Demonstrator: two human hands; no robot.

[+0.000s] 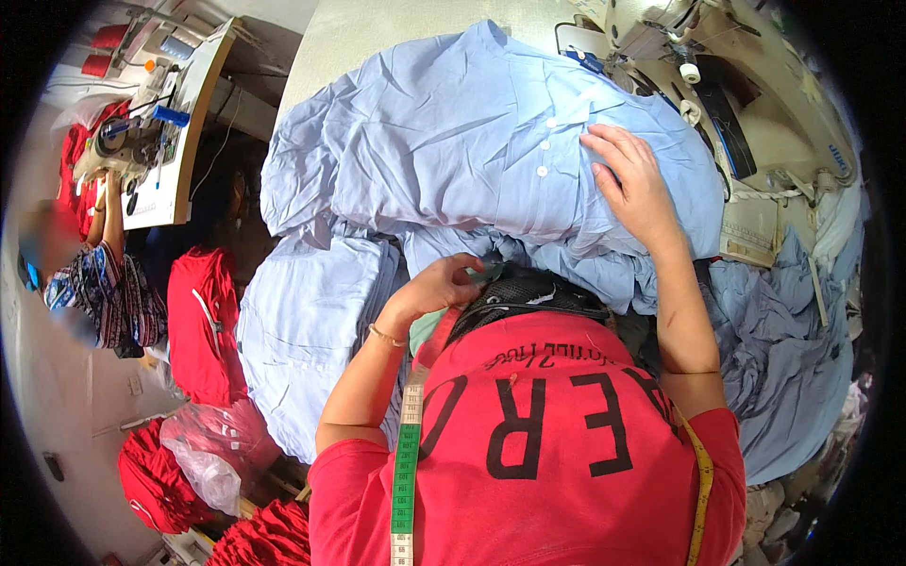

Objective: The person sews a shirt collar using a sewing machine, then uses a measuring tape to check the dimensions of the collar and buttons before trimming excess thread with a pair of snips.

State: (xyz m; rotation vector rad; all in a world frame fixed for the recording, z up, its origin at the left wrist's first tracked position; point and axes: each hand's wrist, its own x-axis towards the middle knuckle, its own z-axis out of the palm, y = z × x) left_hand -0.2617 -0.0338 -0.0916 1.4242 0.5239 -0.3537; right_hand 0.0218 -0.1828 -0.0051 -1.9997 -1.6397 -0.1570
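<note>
A light blue button-up shirt (415, 141) lies spread and creased over the table in front of me, its white buttons showing right of the middle. My right hand (637, 184) rests on it, fingers stretched out beside the button placket. Lower down, my left hand (439, 288) hovers by the table's near side, close to my body. Its fingers are loosely curled with a gap to the thumb, and nothing shows in them. Just past its fingertips are a dark green bit of cloth and a black mesh item (528, 292) on my lap.
Folded light blue garments (302, 330) are stacked at left, with more blue cloth (783, 349) heaped at right. A sewing machine (670, 47) stands at the back right. Further left are red garments (203, 321), a clear plastic bag (212, 448) and a co-worker (104, 283) at another machine.
</note>
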